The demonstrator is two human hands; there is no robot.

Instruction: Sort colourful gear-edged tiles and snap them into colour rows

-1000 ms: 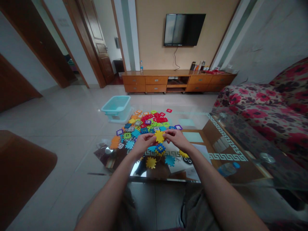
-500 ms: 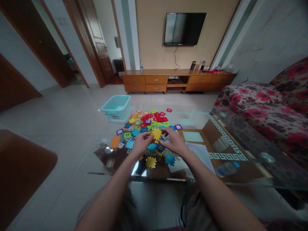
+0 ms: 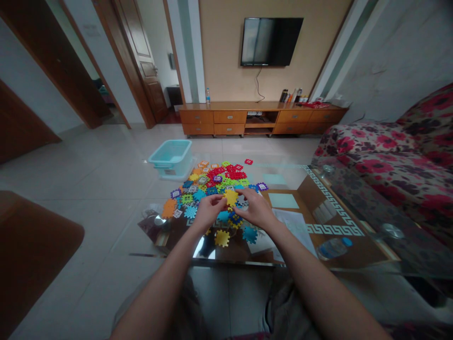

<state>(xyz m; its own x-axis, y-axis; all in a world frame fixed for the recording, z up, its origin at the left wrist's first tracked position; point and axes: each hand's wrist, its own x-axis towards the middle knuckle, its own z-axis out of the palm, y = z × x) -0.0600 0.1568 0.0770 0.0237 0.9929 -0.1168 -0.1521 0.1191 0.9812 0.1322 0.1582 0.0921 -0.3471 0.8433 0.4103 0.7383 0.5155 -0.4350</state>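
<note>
My left hand point(image 3: 209, 210) pinches the left edge of a yellow square interlocking tile point(image 3: 231, 198) with notched sides, held up over the pile. At the tile's right side is my right hand point(image 3: 256, 208), thumb and fingers curved around its edge. Beneath and beyond lies a pile of colourful interlocking tiles point(image 3: 191, 199) on the glass table point(image 3: 293, 172). Closer to me rest another yellow tile point(image 3: 222, 238) and a blue tile point(image 3: 249, 234). A blue-and-yellow piece point(image 3: 235, 218) sits just below the held tile.
A light-blue plastic bin point(image 3: 173, 158) stands beyond the pile at the left. Paper sheets point(image 3: 295, 231) and a water bottle point(image 3: 334, 248) are on the right. Farther off are a floral sofa point(image 3: 382, 146), a TV cabinet point(image 3: 230, 118) and a television point(image 3: 272, 41).
Both hands stay almost in place around the yellow tile. The tile has tilted slightly, and the right fingers have shifted a little at its edge.
</note>
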